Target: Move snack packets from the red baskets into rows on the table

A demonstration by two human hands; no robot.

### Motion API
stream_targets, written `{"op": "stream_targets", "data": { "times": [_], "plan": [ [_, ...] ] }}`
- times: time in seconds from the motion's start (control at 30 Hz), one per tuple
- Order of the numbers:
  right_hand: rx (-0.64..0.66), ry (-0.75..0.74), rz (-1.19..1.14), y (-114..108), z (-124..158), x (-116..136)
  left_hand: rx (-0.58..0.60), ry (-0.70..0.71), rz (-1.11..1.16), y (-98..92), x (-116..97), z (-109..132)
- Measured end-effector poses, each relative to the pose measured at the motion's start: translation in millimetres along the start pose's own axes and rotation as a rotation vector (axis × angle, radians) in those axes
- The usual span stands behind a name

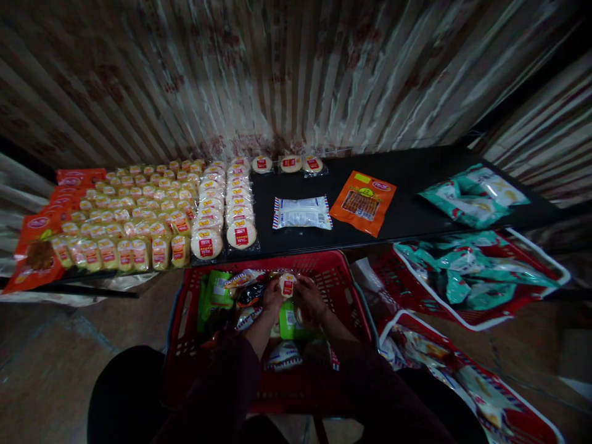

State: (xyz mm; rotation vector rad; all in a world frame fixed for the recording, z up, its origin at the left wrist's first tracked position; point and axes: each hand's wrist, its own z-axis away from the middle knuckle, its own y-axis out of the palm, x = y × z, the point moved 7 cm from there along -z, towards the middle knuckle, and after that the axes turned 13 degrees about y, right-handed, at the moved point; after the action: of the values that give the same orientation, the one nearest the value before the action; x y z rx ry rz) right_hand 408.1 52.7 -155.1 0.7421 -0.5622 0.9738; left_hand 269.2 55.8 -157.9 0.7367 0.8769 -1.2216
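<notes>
Over the red basket (pixel 342 271), a clear-wrapped round rice cracker (pixel 287 283) with a red label is held between my two hands. My left hand (pixel 272 295) grips its left edge, and my right hand (pixel 309 296) closes on its right side. Below them in the basket lie a green packet (pixel 289 327), another green packet (pixel 218 291), a black packet (pixel 251 295) and several striped wrappers. On the black table (pixel 263 240) just beyond, wrapped round crackers (pixel 241 234) with matching red labels stand in overlapping rows.
Left on the table are many yellow wrapped cakes (pixel 139 250) and orange packets (pixel 39 246). A white striped packet (pixel 302 213), an orange packet (pixel 364 202) and teal bags (pixel 476 194) lie rightward. Two filled baskets, one of teal bags (pixel 467 268), the other of striped packets (pixel 481 388), stand at right.
</notes>
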Motion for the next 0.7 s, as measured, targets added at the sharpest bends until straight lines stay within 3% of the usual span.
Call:
{"op": "stream_targets", "data": {
  "times": [0.2, 0.4, 0.7],
  "plan": [
    [-0.037, 0.061, 0.029, 1, 30, 24, 0.018, -0.045, 0.001, 4.6, -14, 14],
    [0.030, 0.077, 0.093, 3, 48, 38, 0.089, 0.100, -0.127, 2.5, -35, 23],
    [0.036, 0.118, 0.040, 16, 60, 38, 0.197, 0.282, -0.177, -16.9, -60, 13]
  ]
}}
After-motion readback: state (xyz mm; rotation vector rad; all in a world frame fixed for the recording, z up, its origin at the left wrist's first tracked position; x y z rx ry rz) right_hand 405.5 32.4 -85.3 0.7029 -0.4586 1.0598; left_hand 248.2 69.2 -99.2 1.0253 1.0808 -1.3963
